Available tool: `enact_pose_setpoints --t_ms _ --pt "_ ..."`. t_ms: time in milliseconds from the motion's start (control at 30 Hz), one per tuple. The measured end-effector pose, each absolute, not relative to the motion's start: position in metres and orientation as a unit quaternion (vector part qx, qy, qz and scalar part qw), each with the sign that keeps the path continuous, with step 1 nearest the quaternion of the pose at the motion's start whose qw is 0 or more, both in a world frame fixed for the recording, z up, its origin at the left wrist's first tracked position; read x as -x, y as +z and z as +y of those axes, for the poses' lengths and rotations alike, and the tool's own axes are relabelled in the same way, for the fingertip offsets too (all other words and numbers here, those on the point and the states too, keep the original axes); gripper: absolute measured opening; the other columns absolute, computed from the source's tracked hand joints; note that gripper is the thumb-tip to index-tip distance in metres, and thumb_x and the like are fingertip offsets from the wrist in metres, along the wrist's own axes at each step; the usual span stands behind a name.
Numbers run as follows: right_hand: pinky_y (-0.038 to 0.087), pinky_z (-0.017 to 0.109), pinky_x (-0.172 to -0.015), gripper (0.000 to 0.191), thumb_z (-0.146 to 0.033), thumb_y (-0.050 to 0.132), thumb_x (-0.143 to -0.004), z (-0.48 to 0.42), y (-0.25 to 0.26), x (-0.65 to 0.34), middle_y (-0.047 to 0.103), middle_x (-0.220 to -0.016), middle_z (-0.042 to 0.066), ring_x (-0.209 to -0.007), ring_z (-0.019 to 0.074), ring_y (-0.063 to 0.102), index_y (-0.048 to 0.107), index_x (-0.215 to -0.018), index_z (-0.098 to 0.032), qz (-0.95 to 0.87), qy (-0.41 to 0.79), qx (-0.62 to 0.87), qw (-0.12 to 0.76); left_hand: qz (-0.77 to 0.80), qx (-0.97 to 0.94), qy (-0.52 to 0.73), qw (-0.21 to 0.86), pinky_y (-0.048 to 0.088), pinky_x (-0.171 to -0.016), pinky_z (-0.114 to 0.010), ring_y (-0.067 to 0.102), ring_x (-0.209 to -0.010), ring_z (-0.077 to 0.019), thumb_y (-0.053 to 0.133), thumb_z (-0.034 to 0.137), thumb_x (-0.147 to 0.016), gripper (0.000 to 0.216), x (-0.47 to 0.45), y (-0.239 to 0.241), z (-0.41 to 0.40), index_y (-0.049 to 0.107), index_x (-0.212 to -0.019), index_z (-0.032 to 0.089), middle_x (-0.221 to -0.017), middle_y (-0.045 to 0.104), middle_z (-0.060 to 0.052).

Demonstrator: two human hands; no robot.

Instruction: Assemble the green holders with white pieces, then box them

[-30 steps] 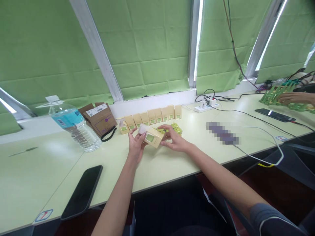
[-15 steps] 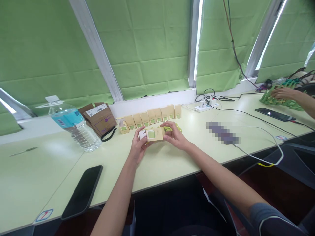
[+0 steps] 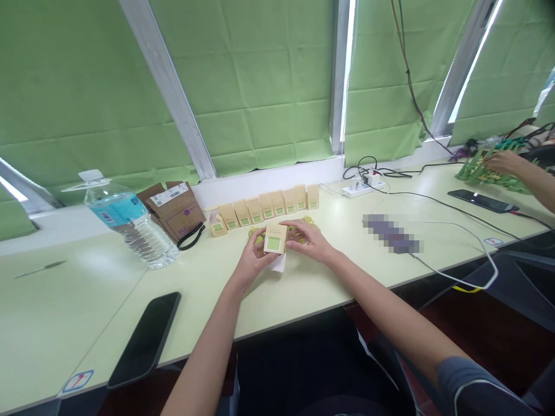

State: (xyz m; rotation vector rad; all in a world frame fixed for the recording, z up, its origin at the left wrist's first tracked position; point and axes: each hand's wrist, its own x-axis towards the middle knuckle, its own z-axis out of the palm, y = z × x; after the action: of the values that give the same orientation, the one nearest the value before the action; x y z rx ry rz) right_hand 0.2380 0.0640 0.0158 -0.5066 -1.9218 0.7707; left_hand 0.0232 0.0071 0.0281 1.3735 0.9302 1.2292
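A small tan carton point(image 3: 275, 238) with a green square label stands upright between both my hands, its white flap point(image 3: 278, 263) hanging open below. My left hand point(image 3: 252, 260) grips its left side with curled fingers. My right hand point(image 3: 307, 240) closes on its right side. Behind the carton lie several green items point(image 3: 309, 222), partly hidden by my fingers. A row of several matching tan cartons point(image 3: 265, 208) stands upright along the back of the pale green table point(image 3: 303, 283).
A large water bottle point(image 3: 128, 219) lies at the left beside brown cardboard boxes point(image 3: 174, 208). A black phone point(image 3: 146, 336) rests near the front edge. Power strip point(image 3: 362, 187), cables and another phone point(image 3: 482, 200) sit to the right, where another person's hand point(image 3: 503, 162) touches a green rack.
The carton has been turned from lying sideways to standing upright, label facing me. Its white flap now points down instead of left. The other person's hand has shifted slightly on the rack.
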Motion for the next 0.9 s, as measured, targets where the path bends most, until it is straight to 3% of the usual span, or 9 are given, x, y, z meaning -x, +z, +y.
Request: enact_pose_setpoints --t_ms 133,200,400,633,733,833,900 --pt "0.057 0.049 -0.098 0.101 -0.055 0.085 -0.071 0.059 0.018 -0.236 0.045 -0.148 0.015 -0.120 0.0299 0.059 0.035 -0.155 -0.031 -0.841 0.255 0.202 0.433 0.387 -0.590 0.499 0.503 0.055 -0.087 -0.038 0.069 -0.108 -0.0289 0.087 0.032 -0.070 0.099 -0.027 0.028 0.005 0.029 -0.150 0.031 -0.125 0.067 -0.012" --pt "0.054 0.051 -0.101 0.109 -0.053 0.086 -0.070 0.057 0.018 -0.234 0.043 -0.151 0.016 -0.125 0.0321 0.055 0.026 -0.158 -0.030 -0.854 0.235 0.202 0.418 0.379 -0.603 0.493 0.500 0.056 -0.090 -0.041 0.068 -0.112 -0.0301 0.085 0.030 -0.072 0.100 -0.029 0.028 0.003 0.026 -0.152 0.034 -0.129 0.064 -0.013" --pt "0.055 0.047 -0.098 0.081 -0.040 0.075 -0.084 0.052 0.019 -0.231 0.044 -0.150 0.014 -0.122 0.0285 0.058 0.031 -0.151 -0.028 -0.843 0.271 0.184 0.428 0.356 -0.617 0.487 0.506 0.054 -0.096 -0.043 0.066 -0.116 -0.0291 0.080 0.030 -0.079 0.086 -0.033 0.029 -0.001 0.031 -0.150 0.035 -0.137 0.060 -0.013" --pt "0.054 0.046 -0.100 0.084 -0.039 0.064 -0.091 0.049 0.022 -0.239 0.034 -0.159 0.014 -0.124 0.0283 0.058 0.017 -0.159 -0.030 -0.850 0.306 0.168 0.394 0.382 -0.573 0.510 0.516 0.055 -0.094 -0.046 0.066 -0.115 -0.0297 0.085 0.035 -0.073 0.086 -0.030 0.028 0.003 0.034 -0.142 0.031 -0.128 0.065 -0.013" --pt "0.056 0.042 -0.095 0.067 -0.040 0.059 -0.094 0.058 0.021 -0.247 0.042 -0.153 0.013 -0.117 0.0255 0.061 0.032 -0.154 -0.028 -0.846 0.265 0.193 0.421 0.398 -0.522 0.551 0.515 0.058 -0.089 -0.045 0.067 -0.113 -0.0294 0.087 0.038 -0.070 0.088 -0.027 0.028 0.007 0.034 -0.141 0.031 -0.131 0.064 -0.014" --pt "0.055 0.040 -0.092 0.032 -0.035 0.053 -0.095 0.073 0.019 -0.260 0.060 -0.127 0.010 -0.103 0.0220 0.065 0.059 -0.125 -0.024 -0.806 0.162 0.301 0.482 0.413 -0.477 0.588 0.506 0.059 -0.087 -0.042 0.068 -0.109 -0.0269 0.087 0.039 -0.071 0.089 -0.025 0.029 0.011 0.034 -0.142 0.032 -0.131 0.064 -0.013" --pt "0.054 0.038 -0.088 0.022 -0.033 0.053 -0.093 0.081 0.015 -0.269 0.064 -0.115 0.009 -0.096 0.0212 0.065 0.063 -0.110 -0.023 -0.759 0.118 0.407 0.495 0.417 -0.464 0.600 0.501 0.060 -0.087 -0.040 0.069 -0.107 -0.0255 0.086 0.039 -0.072 0.087 -0.024 0.030 0.011 0.034 -0.142 0.032 -0.130 0.065 -0.013"
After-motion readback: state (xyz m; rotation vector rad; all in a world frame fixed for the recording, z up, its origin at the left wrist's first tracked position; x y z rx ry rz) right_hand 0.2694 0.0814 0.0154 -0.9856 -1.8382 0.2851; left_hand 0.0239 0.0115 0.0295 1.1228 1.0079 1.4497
